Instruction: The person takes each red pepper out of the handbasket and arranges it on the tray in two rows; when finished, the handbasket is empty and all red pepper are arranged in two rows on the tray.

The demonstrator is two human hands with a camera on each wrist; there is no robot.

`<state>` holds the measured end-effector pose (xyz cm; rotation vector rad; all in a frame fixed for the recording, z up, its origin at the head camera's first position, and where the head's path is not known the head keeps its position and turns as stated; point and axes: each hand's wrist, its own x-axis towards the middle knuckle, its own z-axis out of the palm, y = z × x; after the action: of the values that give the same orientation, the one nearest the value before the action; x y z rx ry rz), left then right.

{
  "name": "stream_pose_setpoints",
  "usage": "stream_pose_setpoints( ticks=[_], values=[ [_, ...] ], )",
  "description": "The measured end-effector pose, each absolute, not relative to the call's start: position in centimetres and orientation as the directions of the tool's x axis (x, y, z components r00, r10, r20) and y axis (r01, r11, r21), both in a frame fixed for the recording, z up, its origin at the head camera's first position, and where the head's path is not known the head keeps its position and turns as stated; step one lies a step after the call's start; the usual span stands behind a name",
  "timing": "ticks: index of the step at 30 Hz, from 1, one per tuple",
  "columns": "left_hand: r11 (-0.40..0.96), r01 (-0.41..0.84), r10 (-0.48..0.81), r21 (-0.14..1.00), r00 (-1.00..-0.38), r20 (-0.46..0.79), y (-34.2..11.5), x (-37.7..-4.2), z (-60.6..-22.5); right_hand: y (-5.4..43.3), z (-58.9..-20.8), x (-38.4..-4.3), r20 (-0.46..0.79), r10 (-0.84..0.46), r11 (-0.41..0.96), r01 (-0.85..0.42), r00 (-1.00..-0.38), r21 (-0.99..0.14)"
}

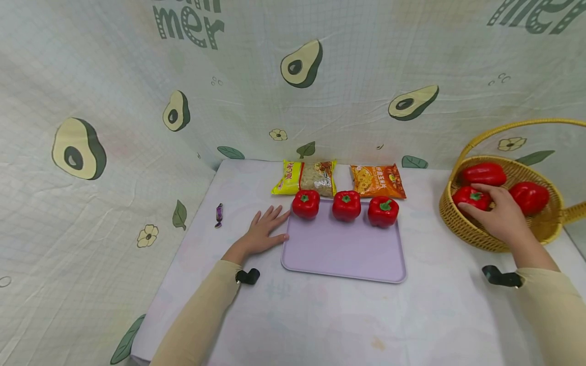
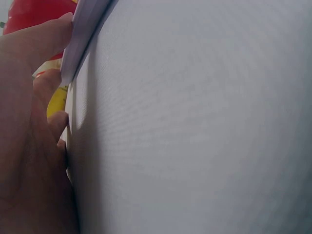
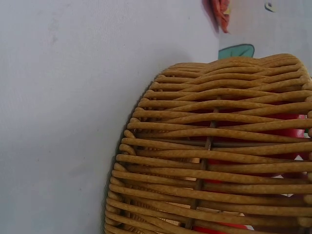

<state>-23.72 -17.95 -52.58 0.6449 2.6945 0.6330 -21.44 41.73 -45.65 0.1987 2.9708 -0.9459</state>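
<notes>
My right hand reaches into a wicker basket on the right, its thumb and fingers around a red bell pepper. Two more peppers lie in there, one at the back and one at the right. The right wrist view shows mostly the woven basket side, and the hand is out of sight there. My left hand lies with fingers spread at the left edge of a lilac tray. Three red bell peppers stand in a row along the tray's far side.
Behind the tray lie a yellow snack bag and an orange snack bag. A small purple wrapped candy is at the left. The basket's tall handle arches over it. An avocado-printed cloth hangs behind the table.
</notes>
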Motion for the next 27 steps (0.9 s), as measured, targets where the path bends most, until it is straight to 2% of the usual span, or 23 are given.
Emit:
stream_pose_setpoints(
  ticks=[27],
  values=[
    [0.802,0.363,0.49,0.475,-0.853,-0.176,-18.0,-23.7,-52.6,40.3,-44.8,-19.5,0.055,0.188,0.809,0.123,-0.981,-0.574]
  ],
)
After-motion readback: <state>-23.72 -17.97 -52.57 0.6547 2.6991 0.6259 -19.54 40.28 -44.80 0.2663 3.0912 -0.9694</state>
